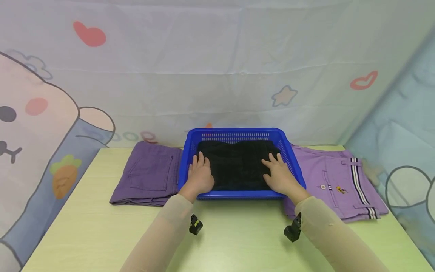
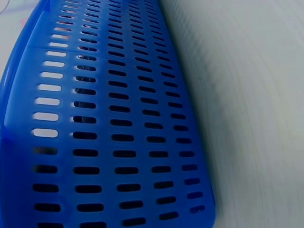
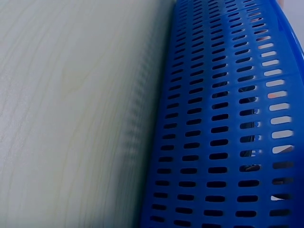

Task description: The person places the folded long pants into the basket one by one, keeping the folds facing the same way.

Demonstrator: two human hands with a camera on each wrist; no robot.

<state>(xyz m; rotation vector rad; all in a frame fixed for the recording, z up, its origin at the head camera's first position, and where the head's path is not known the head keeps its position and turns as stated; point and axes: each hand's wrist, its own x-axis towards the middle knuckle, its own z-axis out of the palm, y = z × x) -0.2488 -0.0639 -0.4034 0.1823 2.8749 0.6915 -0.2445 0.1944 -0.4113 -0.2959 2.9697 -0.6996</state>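
Observation:
A blue plastic basket [image 1: 238, 195] with slotted walls stands at the back of the table, and a folded black cloth item [image 1: 239, 166] lies inside it. At the basket's left side, my left hand [image 1: 199, 175] reaches over the near rim and rests on the left edge of the black cloth. My right hand [image 1: 282, 177] lies with spread fingers on its right part. Neither hand grips the cloth. Both wrist views show only the basket's slotted outer wall [image 2: 65, 123], [image 3: 205, 142] beside the tabletop; no hand shows in them.
Folded dark purple trousers [image 1: 149, 172] lie against the basket's left side. On the right are folded lilac trousers [image 1: 319, 177] with striped belt loops, partly behind the basket. A printed curtain [image 1: 204, 75] hangs behind the pale wooden table [image 1: 238, 238].

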